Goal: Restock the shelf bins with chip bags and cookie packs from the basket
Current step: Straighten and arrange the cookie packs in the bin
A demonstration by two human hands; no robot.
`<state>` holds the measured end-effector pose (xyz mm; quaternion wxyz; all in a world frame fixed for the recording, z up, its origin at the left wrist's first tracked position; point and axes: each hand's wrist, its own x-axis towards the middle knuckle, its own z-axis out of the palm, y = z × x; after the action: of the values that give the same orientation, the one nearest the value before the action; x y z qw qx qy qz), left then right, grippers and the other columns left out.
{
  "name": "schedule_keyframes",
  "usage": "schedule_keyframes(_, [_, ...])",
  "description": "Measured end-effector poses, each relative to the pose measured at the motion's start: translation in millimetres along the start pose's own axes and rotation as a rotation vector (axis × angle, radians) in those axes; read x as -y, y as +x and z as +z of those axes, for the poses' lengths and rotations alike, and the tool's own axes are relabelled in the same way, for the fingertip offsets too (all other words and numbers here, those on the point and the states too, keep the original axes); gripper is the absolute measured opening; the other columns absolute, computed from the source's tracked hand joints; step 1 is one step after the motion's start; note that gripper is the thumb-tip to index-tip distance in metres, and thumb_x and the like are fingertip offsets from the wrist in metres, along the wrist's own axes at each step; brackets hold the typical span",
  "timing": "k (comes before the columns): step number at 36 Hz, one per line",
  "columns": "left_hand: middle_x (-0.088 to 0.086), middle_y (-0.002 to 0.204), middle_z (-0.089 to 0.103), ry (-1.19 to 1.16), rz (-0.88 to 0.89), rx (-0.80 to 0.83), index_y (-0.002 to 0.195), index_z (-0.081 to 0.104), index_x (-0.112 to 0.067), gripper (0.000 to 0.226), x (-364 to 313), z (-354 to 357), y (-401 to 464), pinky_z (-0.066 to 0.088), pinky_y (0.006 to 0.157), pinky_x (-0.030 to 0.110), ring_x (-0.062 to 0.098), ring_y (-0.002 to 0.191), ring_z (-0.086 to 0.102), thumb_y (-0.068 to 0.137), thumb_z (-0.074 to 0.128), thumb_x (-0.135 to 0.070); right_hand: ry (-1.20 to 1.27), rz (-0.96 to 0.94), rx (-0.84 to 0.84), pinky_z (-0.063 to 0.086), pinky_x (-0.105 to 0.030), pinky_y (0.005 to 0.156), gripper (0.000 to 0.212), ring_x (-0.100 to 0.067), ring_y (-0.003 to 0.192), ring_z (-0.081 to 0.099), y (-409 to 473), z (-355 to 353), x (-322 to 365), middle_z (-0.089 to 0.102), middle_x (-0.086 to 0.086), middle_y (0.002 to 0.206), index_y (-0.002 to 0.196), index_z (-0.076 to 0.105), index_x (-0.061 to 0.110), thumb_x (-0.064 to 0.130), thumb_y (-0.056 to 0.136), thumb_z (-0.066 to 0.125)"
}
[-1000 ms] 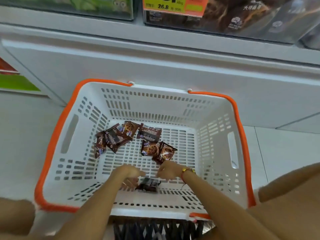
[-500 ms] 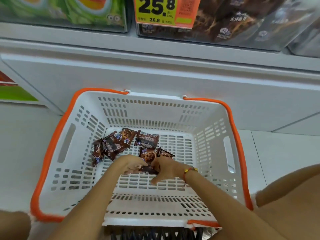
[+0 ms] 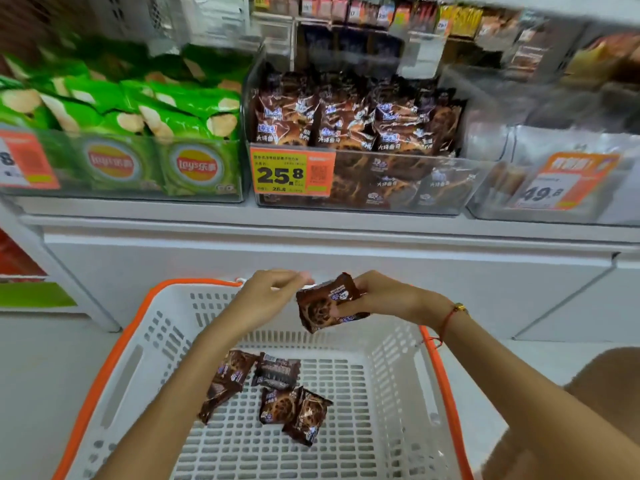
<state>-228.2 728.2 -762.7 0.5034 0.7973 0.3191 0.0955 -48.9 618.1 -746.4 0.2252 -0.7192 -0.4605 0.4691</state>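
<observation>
My right hand (image 3: pixel 388 299) grips a brown cookie pack (image 3: pixel 323 304) by its right side, held up above the far rim of the white basket (image 3: pixel 391 375). My left hand (image 3: pixel 266 296) pinches the pack's upper left corner. Several more brown cookie packs (image 3: pixel 277 400) lie on the basket floor, partly behind my left forearm. On the shelf above, a clear bin of the same cookie packs (image 3: pixel 356 129) stands behind a 25.8 price tag (image 3: pixel 292 173). To its left is a bin of green chip bags (image 3: pixel 145 133).
The basket has an orange rim (image 3: pixel 114 344) and sits on the floor against the white shelf base (image 3: pixel 311 247). Another clear bin (image 3: pixel 561 181) with a 49.8 tag stands to the right of the cookie bin. Higher shelves hold more blurred snacks.
Both hands have risen from the basket floor with one cookie pack, up to the basket's far rim. The view has tilted up, so the shelf bins show.
</observation>
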Motion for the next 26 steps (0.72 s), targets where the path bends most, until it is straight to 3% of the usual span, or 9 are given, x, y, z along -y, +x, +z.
schedule_keyframes(2, [-0.027, 0.11, 0.062, -0.038, 0.071, 0.004, 0.102, 0.065, -0.044, 0.031, -13.8, -6.6, 4.8, 0.044, 0.085, 0.02, -0.007, 0.101, 0.057, 0.078, 0.054, -0.058, -0.01, -0.038, -0.007, 0.047, -0.019, 0.082, 0.023, -0.012, 0.09, 0.062, -14.3, -21.1, 17.2, 0.071, -0.01, 0.102, 0.105, 0.072, 0.009, 0.021, 0.085, 0.072])
schedule_keyframes(6, [-0.012, 0.1, 0.07, -0.047, 0.166, 0.036, 0.106, 0.067, -0.034, 0.029, -44.3, -12.9, 20.6, 0.045, 0.078, 0.009, -0.004, 0.094, 0.063, 0.08, 0.062, -0.045, -0.022, -0.119, -0.097, 0.049, -0.04, 0.094, 0.025, -0.028, 0.1, 0.065, -40.5, -58.7, 47.8, 0.069, -0.019, 0.108, 0.104, 0.071, 0.01, 0.022, 0.083, 0.074])
schedule_keyframes(8, [-0.006, 0.098, 0.072, -0.099, 0.21, 0.036, 0.106, 0.067, -0.024, 0.027, -61.2, -13.7, 28.1, 0.045, 0.078, 0.008, 0.0, 0.094, 0.065, 0.083, 0.063, -0.037, 0.034, -0.16, -0.196, 0.051, -0.034, 0.085, 0.03, -0.021, 0.092, 0.065, -49.2, -75.3, 57.7, 0.07, -0.016, 0.104, 0.107, 0.068, 0.006, 0.02, 0.081, 0.075])
schedule_keyframes(11, [-0.011, 0.089, 0.073, -0.235, 0.236, -0.035, 0.096, 0.066, -0.025, 0.013, -84.1, -13.4, 36.6, 0.046, 0.077, 0.011, -0.005, 0.09, 0.066, 0.086, 0.062, -0.032, 0.278, -0.234, -0.365, 0.053, -0.02, 0.075, 0.022, -0.011, 0.083, 0.064, -58.1, -90.3, 69.6, 0.069, -0.002, 0.082, 0.1, 0.063, 0.016, 0.015, 0.081, 0.074])
schedule_keyframes(15, [-0.011, 0.095, 0.074, -0.398, 0.323, -0.198, 0.104, 0.066, -0.021, 0.023, -114.1, -4.9, 41.8, 0.047, 0.077, 0.008, -0.005, 0.092, 0.066, 0.088, 0.059, -0.036, 0.425, -0.287, -0.464, 0.054, -0.029, 0.086, 0.03, -0.007, 0.084, 0.068, -61.9, -99.6, 72.5, 0.071, 0.007, 0.091, 0.107, 0.062, 0.017, 0.019, 0.079, 0.074])
schedule_keyframes(17, [-0.012, 0.091, 0.074, -0.463, 0.369, -0.233, 0.1, 0.066, -0.022, 0.012, -129.4, -0.1, 43.4, 0.046, 0.073, 0.005, -0.005, 0.09, 0.066, 0.092, 0.058, -0.027, 0.436, -0.344, -0.501, 0.054, -0.026, 0.08, 0.031, -0.008, 0.081, 0.068, -62.1, -101.9, 71.4, 0.072, 0.006, 0.088, 0.109, 0.061, 0.017, 0.013, 0.08, 0.073])
schedule_keyframes(21, [-0.011, 0.092, 0.074, -0.413, 0.437, -0.273, 0.099, 0.066, -0.024, 0.01, -151.2, -1.1, 48.4, 0.047, 0.074, 0.008, -0.003, 0.089, 0.067, 0.089, 0.063, -0.022, 0.462, -0.457, -0.605, 0.054, -0.02, 0.069, 0.03, -0.008, 0.079, 0.067, -66.9, -109.3, 72.6, 0.072, 0.001, 0.089, 0.109, 0.062, 0.016, 0.005, 0.082, 0.071])
schedule_keyframes(26, [-0.023, 0.109, 0.059, -0.218, 0.541, -0.388, 0.116, 0.054, -0.033, 0.039, -181.2, -20.9, 60.8, 0.042, 0.077, 0.01, -0.008, 0.099, 0.056, 0.082, 0.072, -0.026, 0.247, -0.521, -0.716, 0.055, -0.022, 0.078, 0.029, -0.018, 0.089, 0.066, -87.2, -138.1, 73.2, 0.07, -0.01, 0.104, 0.108, 0.063, 0.023, 0.008, 0.084, 0.07])
